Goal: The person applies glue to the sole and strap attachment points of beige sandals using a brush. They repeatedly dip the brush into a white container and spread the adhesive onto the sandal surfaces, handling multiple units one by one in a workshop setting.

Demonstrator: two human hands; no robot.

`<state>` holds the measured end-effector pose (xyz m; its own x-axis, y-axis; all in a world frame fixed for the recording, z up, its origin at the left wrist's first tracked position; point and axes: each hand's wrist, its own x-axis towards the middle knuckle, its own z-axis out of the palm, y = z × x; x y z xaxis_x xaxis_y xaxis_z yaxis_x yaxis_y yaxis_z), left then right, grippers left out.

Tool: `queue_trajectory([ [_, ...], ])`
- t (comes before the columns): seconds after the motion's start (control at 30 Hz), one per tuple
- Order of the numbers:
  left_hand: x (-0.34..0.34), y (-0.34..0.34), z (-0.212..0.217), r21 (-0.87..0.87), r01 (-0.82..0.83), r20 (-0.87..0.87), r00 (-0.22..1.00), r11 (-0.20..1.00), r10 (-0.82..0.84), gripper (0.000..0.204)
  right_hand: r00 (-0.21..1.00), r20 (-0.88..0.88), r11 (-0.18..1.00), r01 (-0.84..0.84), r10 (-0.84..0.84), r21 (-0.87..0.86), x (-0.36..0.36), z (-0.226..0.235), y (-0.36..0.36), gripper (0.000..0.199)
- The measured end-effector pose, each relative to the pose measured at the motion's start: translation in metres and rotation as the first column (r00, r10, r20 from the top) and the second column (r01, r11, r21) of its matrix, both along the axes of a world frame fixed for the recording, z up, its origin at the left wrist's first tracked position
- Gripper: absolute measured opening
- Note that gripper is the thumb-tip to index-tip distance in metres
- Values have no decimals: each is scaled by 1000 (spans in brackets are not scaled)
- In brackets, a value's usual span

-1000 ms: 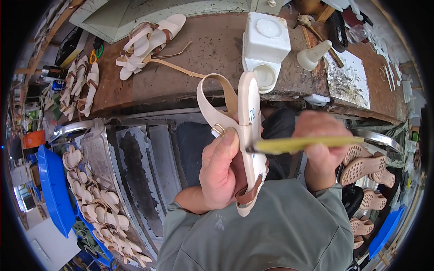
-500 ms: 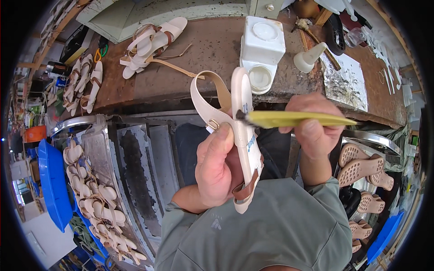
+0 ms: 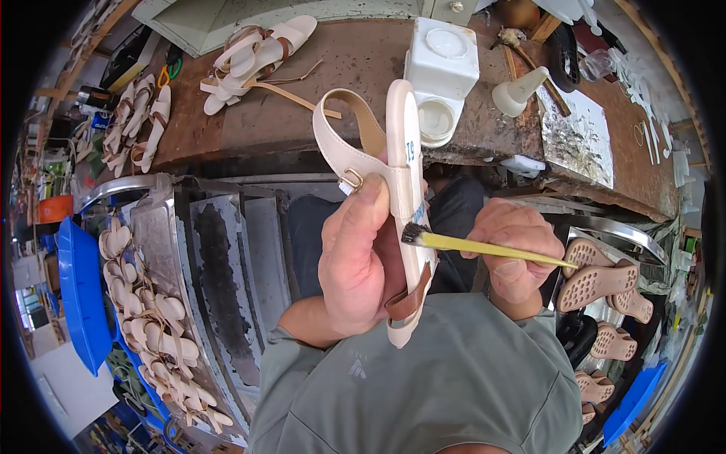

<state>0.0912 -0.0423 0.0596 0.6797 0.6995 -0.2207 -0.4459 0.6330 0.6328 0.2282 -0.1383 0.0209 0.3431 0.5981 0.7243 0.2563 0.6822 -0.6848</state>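
My left hand (image 3: 357, 261) grips a cream sandal (image 3: 403, 170) held upright on edge, toe end up, with its strap and small gold buckle looping off to the left. My thumb presses by the buckle. My right hand (image 3: 514, 250) holds a yellow-handled brush (image 3: 484, 247), and its dark bristles touch the sandal's edge about midway down. Both hands are over my lap, in front of a brown workbench (image 3: 363, 83).
A white glue pot (image 3: 442, 72), a white squeeze bottle (image 3: 520, 89) and a pair of cream sandals (image 3: 253, 51) lie on the bench. Metal trays on the left hold several cream sandals (image 3: 155, 325). Tan perforated soles (image 3: 597, 284) are stacked on the right. A blue bin (image 3: 76, 295) stands far left.
The brush has moved down along the sandal's edge from near the upper part to about the middle. My left hand keeps holding the sandal upright.
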Motion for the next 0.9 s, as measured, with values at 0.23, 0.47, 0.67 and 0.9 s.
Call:
queue_trajectory([
  [0.23,-5,2,-6,23,61,59,996,998,-62,40,998,59,1000,-23,23,8,-1,-1,-10,17],
  [0.47,-11,4,-4,21,118,58,991,993,-120,40,993,109,996,-54,47,68,-2,5,-12,15],
  [0.67,-13,4,-6,39,113,62,991,993,-116,40,993,83,996,-83,80,36,2,12,-12,18],
  [0.9,-15,4,-5,107,70,71,994,992,-77,40,984,6,984,-179,179,-5,0,17,-16,16],
])
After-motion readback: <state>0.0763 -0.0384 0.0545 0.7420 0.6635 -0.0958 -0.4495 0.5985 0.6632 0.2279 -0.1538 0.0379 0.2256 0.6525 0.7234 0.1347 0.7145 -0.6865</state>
